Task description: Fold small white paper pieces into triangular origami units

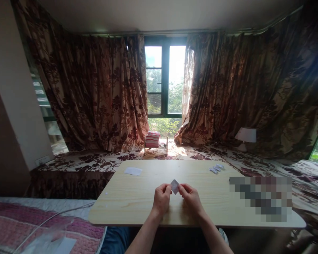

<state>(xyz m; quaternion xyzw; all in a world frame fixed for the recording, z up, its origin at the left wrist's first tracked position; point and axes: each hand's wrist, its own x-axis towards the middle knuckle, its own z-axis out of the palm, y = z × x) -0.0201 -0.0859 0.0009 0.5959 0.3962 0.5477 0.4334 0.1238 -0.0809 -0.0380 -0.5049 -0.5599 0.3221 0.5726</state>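
- Both hands were up over the near half of the desk (132, 208), around its middle, in a two-sided pinch on one small folded paper square (175, 187).
- Left hand (162, 199): thumb and fingertips closed on the square's left corner.
- Right hand (191, 199): thumb and fingertips closed on the right corner.
- Square stood corner-up like a diamond between the hands, greyish against the light. Couldn't tell whether its lower tip touched the desk.
- White paper slip (133, 171) lay flat near the desk's far left corner, well apart from the hands.
- Small folded paper pieces (216, 168) sat bunched near the far right corner, bright and dark parts mixed; exact count unclear.
- Tiny white scrap (106, 193) lay near the left edge.
- Pixelated patch covered the right end of the desk; contents unreadable.
- Behind the desk: floral-covered ledge with a striped cloth stack (152, 139) in a small stand and, to the right, a white-shaded table lamp (246, 135).
- Floral curtains (108, 95) hung either side of the window (164, 77).
- Lower left: pink-and-white quilt (5, 222), pale cable (51, 217) across it.
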